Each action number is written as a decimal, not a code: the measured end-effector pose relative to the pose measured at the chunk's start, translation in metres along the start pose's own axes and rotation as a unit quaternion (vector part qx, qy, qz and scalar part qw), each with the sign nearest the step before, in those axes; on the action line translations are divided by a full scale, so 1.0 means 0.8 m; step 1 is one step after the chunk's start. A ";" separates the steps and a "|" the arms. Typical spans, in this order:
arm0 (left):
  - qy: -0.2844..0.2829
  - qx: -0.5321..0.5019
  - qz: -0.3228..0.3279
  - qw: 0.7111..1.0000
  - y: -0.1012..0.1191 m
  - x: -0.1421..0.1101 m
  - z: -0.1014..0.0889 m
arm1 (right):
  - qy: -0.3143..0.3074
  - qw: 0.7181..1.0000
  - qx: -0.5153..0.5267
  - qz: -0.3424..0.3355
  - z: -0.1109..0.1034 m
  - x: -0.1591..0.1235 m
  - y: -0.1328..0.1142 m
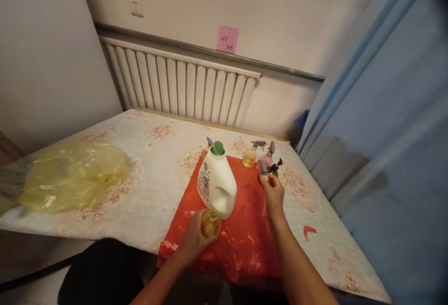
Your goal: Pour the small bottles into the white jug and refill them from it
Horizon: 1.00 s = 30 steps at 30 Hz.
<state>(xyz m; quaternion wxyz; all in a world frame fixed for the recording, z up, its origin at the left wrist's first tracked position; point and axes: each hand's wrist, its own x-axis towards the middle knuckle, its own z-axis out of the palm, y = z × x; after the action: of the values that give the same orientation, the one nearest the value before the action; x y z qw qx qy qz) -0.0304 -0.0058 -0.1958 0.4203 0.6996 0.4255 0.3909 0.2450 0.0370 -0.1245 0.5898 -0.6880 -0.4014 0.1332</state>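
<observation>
Holding an uncapped yellow bottle (210,228)

Left grip (194,235) clasps it above the red sheet (245,253); right grip (275,196) pinches a grey spray head (263,166). Tilting could cause a spill; a bump could topple the white jug (219,181) just beyond. The front edge of the desk (154,202) is near; wider room lies left, toward the yellow bag (77,174).

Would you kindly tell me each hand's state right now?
Left hand: closed around a yellow bottle.
Right hand: closed on a grey spray head.
</observation>
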 end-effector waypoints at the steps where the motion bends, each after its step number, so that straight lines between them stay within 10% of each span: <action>1: 0.002 -0.003 0.002 1.000 -0.002 0.000 0.001 | 0.007 0.999 0.045 -0.007 -0.008 -0.004 -0.011; 6: 0.006 -0.001 0.007 1.000 -0.009 -0.002 0.002 | -0.029 0.975 0.218 -0.025 -0.023 -0.041 -0.073; 12: 0.009 -0.004 -0.001 1.000 -0.001 -0.006 -0.001 | -0.107 0.877 0.468 0.021 0.001 -0.088 -0.131; 30: 0.027 -0.009 0.022 0.999 -0.005 -0.007 0.003 | -0.193 0.884 0.424 0.048 0.073 -0.149 -0.126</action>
<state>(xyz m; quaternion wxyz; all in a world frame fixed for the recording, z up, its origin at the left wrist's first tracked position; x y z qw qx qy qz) -0.0312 -0.0100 -0.2015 0.4060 0.6941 0.4178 0.4229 0.0904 -0.0081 -0.0822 0.7291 -0.3513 -0.3789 0.4489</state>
